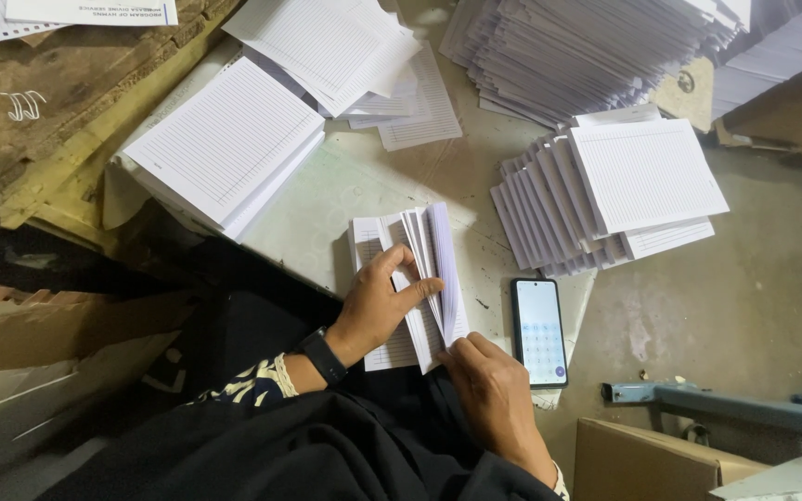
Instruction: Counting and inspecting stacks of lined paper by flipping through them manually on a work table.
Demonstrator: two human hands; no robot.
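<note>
Left hand (pixel 378 306): thumb and fingers pinch the fanned sheets of the booklet (pixel 420 278), wrist in a black watch (pixel 322 357).
Right hand (pixel 494 394): fingers curled, tips pressed on the booklet's lower right corner.
Booklet: at the tabletop's (pixel 327 204) near edge, pages standing up.
Phone (pixel 539 331): just right of the booklet, screen lit.
Stack (pixel 225 148): lined sheets, far left.
Fanned pile (pixel 605 195): right side, well apart from the hands.
</note>
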